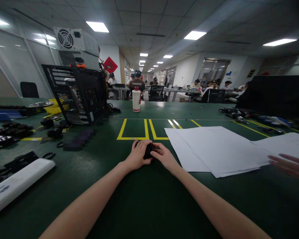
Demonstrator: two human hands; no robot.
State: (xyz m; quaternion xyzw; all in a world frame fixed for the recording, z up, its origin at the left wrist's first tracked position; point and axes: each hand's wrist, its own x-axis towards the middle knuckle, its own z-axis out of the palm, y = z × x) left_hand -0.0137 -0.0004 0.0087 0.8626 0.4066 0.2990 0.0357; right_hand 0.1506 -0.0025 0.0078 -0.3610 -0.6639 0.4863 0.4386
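Both hands meet around a small black rounded object (148,151) on the green tabletop, just in front of yellow tape marks (133,138). My left hand (139,154) is curled over its left side and top, fingers wrapped round it. From the right, my right hand (165,157) grips the edge of the same object between thumb and fingers. Most of it is hidden by the hands, so its kind does not show. White paper sheets (214,149) lie right beside my right hand.
At left stand an open black computer case (87,93), cables and a long white box (17,186). A white bottle (136,100) stands farther back. Another person's blurred hand (291,166) is over the papers at right. Cables and tools (235,114) lie at back right.
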